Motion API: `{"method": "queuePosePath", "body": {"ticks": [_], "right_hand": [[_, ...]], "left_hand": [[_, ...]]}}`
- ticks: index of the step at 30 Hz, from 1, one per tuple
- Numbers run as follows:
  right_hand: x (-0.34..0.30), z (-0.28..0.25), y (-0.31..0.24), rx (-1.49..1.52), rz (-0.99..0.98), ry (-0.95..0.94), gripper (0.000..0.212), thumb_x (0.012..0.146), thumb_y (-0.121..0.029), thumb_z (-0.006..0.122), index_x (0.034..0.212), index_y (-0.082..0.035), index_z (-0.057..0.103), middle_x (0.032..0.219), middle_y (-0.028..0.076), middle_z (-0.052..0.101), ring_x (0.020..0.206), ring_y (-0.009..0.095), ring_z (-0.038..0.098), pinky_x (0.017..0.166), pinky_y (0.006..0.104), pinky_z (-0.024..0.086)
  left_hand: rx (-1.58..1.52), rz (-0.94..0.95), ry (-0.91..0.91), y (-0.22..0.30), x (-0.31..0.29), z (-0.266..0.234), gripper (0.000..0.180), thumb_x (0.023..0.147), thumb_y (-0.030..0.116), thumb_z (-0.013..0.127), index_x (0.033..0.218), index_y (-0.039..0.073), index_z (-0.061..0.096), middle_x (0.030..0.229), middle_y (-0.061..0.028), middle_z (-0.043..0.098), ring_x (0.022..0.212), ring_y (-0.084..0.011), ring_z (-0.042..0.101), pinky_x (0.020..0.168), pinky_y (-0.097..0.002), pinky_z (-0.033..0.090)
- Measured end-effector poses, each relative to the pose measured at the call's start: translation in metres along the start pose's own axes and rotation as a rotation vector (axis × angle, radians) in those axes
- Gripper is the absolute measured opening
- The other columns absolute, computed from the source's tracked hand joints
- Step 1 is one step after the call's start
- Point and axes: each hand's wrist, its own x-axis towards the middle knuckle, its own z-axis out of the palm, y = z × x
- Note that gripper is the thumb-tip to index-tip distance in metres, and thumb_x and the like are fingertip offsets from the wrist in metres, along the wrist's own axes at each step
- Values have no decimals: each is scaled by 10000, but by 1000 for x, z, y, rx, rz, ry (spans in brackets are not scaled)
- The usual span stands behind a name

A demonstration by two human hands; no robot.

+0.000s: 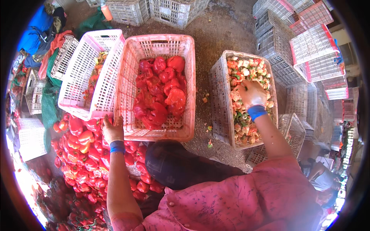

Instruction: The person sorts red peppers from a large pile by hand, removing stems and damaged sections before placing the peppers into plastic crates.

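My left hand (113,130) is at the near left corner of a pink crate (155,136), its fingers apart and close to the rim. Red bell peppers (156,90), cored and some torn open, lie in that crate. Below my left hand spreads a big heap of whole red peppers (83,156). My right hand (253,94) reaches over a pale crate (220,104) filled with cut pepper cores (241,131). Its fingers are spread slightly, low over the cores; nothing shows between them. Both wrists wear blue bands.
A white-and-pink crate (75,92) with some cores stands against the pink crate's left side. Stacked crates (275,46) rise at the right, and more crates (169,11) stand at the back. Scraps lie on the concrete floor (202,69). My knee (165,161) sits just below the pink crate.
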Motion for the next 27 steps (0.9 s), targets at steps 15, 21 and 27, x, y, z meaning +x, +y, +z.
{"method": "queuePosePath", "body": {"ticks": [15,21,27], "right_hand": [[26,102,53,-391,76,134,427,930,-353,572,1318,-202,663,1453,178,542,1334,353,515,1120,475,390],[32,102,-120,492,-654,66,413,950,-279,596,1292,-55,652,1323,215,628,1254,362,580,1107,435,419],[66,214,-265,385,-436,-425,679,938,-469,591,1443,-25,500,1455,215,527,1370,352,490,1139,406,386]], "left_hand": [[-137,-312,-289,-27,1,41,317,801,308,661,991,56,690,894,-257,702,893,-442,690,792,-480,559],[-157,-352,-277,-13,-2,27,296,781,304,706,946,60,681,889,-237,703,890,-425,693,773,-486,552],[-133,-328,-227,-13,-3,27,318,775,304,725,970,56,684,909,-236,706,893,-421,693,782,-485,554]]}}
